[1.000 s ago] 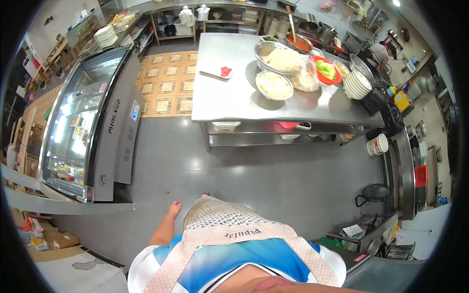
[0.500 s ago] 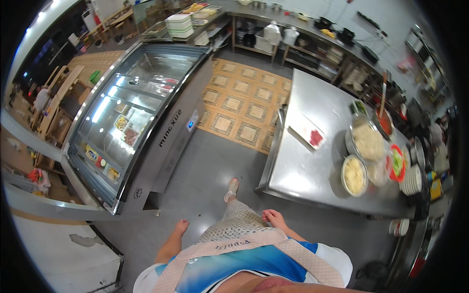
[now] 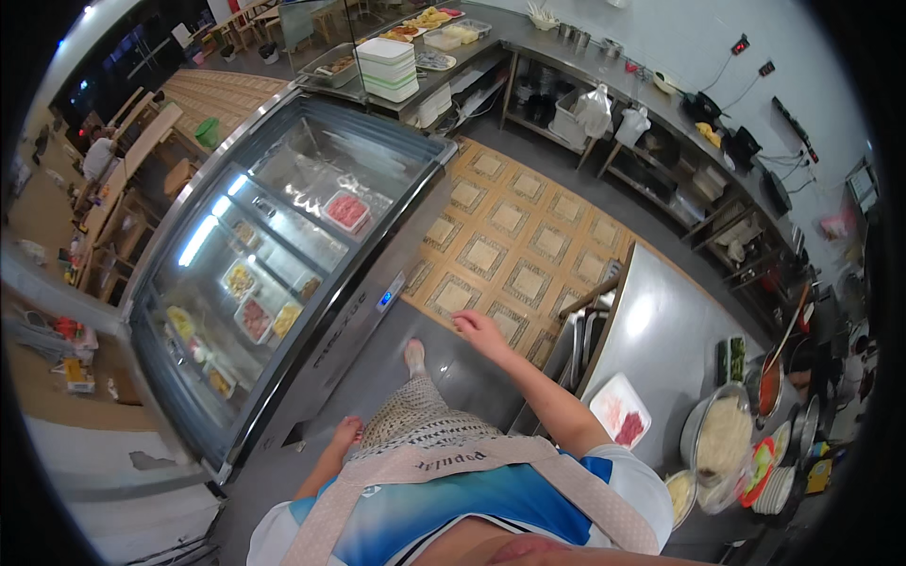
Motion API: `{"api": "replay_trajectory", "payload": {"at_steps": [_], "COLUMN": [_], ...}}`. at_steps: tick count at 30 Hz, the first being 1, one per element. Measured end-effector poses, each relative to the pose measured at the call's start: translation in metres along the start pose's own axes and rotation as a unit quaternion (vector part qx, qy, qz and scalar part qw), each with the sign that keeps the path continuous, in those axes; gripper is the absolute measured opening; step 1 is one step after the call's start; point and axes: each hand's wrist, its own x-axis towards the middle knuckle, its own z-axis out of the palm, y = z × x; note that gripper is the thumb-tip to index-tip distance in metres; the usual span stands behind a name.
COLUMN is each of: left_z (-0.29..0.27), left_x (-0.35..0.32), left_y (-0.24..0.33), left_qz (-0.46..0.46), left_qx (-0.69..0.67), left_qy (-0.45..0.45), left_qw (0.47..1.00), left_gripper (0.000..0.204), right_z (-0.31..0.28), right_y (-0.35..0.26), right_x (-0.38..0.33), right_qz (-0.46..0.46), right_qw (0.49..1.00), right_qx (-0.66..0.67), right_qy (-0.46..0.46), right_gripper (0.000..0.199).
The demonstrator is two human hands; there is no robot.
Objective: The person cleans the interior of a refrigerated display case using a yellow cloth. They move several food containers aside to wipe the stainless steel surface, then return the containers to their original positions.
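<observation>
The person's right hand (image 3: 478,326) hangs in the air at the end of a bare forearm that comes up from the lower edge, its grip loose and half spread, fingers slightly curled with nothing in them and nothing touched. The left hand is out of view, so its grip cannot be told. Just below that right hand and a little to its left lie the grey concrete floor (image 3: 377,377), a bare foot (image 3: 414,354) and the hem of a pale crocheted skirt (image 3: 415,415), with a beige fabric apron strap (image 3: 425,462) across a blue and white shirt nearer the camera. Just to the right of the hand stands the shiny stainless-steel desk (image 3: 651,330), its near end close to the fingers; further right along the top lies a white rectangular tray with red meat slices (image 3: 619,409), and beyond it a large round steel bowl of pale noodles (image 3: 722,436), well apart from the hand. Left of the hand, near but not touching, runs the long curved-glass display freezer (image 3: 274,264), lit inside, with small trays of food. Above the hand spreads a patch of brown patterned square floor tiles (image 3: 510,226). Farthest off, a stack of white lidded plastic boxes (image 3: 389,68) sits on a steel back counter (image 3: 528,38).
</observation>
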Motion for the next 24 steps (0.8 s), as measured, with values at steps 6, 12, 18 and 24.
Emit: {"api": "replay_trajectory", "payload": {"at_steps": [6,12,18,24], "left_z": [0.032,0.048,0.048,0.048], "left_x": [0.100,0.125,0.156,0.209], "left_y": [0.196,0.480,0.641,0.675], "left_qz": [0.249,0.364,0.407,0.313], "left_qx": [0.178,0.166,0.125,-0.003], "left_qy": [0.065,0.046,0.047,0.208], "left_qw": [0.950,0.915,0.904,0.927], "left_gripper": [0.035,0.038,0.036,0.035], "right_z": [-0.038,-0.126,-0.209,-0.251], "right_y": [-0.036,-0.021,0.019,0.029], "right_x": [0.186,0.357,0.539,0.816], "right_qz": [-0.042,0.005,0.133,0.249], "right_qw": [0.942,0.916,0.949,0.953], "right_qx": [-0.252,-0.355,-0.223,0.054], "right_qy": [-0.217,-0.186,-0.179,-0.166], "right_gripper": [0.025,0.028,0.026,0.023]}}
